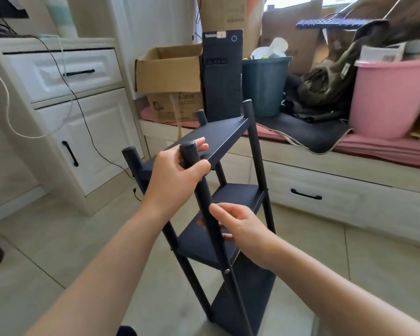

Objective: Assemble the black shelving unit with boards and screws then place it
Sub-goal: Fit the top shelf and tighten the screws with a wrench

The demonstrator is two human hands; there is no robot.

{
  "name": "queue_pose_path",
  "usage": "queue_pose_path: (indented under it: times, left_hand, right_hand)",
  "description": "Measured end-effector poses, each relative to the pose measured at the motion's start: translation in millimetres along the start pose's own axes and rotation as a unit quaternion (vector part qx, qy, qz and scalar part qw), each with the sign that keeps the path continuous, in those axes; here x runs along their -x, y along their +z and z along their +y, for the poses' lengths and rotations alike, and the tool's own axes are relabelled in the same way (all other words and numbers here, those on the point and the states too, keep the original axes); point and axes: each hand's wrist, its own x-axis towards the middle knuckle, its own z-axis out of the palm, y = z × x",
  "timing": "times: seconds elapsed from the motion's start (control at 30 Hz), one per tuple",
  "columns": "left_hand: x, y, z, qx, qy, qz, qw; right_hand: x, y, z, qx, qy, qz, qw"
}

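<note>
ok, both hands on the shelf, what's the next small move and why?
Probably lift it a little and carry it to its spot. The shelf looks assembled: four posts, the boards in, a screw seated. The left hand grips the near post at the top and the right hand holds it lower down.

tiled floor [58,251]: black shelving unit [243,299], white cabinet [83,122] standing on it.
</note>
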Motion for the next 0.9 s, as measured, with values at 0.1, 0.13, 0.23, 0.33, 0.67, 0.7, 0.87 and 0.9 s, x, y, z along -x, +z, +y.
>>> queue_pose_path:
  times: [0.1, 0.13, 0.23, 0.33, 0.67, 0.7, 0.87, 0.9]
  left_hand:
    - [6.8, 4.9, 7.6, -0.024, 0.017, -0.006, 1.000]
    - [9.3, 5.6, 8.6, -0.037, 0.027, -0.005, 0.999]
    - [19.4, 8.5, 6.9, -0.103, 0.061, 0.008, 0.993]
    - [27.0, 9.5, 1.2, -0.172, 0.077, 0.021, 0.982]
    - [32.5, -14.8, 0.1, -0.162, 0.079, -0.043, 0.983]
    - [32.9, -18.6, -0.8, -0.163, 0.081, -0.050, 0.982]
    - [26.2, -39.6, -9.4, -0.163, 0.070, -0.055, 0.983]
    - [25.6, -42.3, -10.3, -0.162, 0.070, -0.061, 0.982]
  right_hand:
    - [7.1, -0.4, 5.8, -0.001, -0.015, 0.004, 1.000]
    - [8.8, -0.4, 8.0, 0.001, -0.021, 0.004, 1.000]
    - [11.0, -1.9, 13.1, 0.008, -0.038, 0.001, 0.999]
    - [11.1, -3.5, 16.3, 0.004, -0.035, 0.010, 0.999]
    - [-8.9, -87.5, 8.2, 0.050, -0.035, 0.311, 0.948]
    - [-11.3, -93.5, 12.2, 0.076, -0.026, 0.350, 0.933]
    - [-21.9, -113.8, 25.4, 0.152, 0.042, 0.421, 0.893]
    - [-23.4, -115.1, 26.9, 0.158, 0.052, 0.406, 0.899]
